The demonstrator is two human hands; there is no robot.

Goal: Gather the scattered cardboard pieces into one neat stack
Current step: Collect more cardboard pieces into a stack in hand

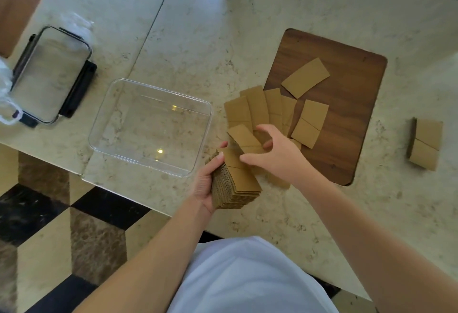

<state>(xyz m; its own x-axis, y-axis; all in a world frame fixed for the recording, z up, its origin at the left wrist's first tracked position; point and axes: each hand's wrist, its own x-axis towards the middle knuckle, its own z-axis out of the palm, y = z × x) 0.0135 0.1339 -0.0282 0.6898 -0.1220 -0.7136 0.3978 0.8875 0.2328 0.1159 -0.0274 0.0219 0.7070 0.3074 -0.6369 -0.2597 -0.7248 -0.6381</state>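
Marble counter (pixel 247 27) up close: the left hand (pixel 205 186) grips a thick stack (pixel 235 184) of cardboard pieces by its side. Just beyond, the right hand (pixel 275 156) pinches one loose piece (pixel 244 136) above the stack's top, its far end hidden under the fingers. Further on, scattered pieces (pixel 262 108) overlap, spilling onto a wooden board (pixel 347 119). Off right, a small second pile (pixel 425 144). Left, a clear container (pixel 151 127), its lid (pixel 53 72) blurred.
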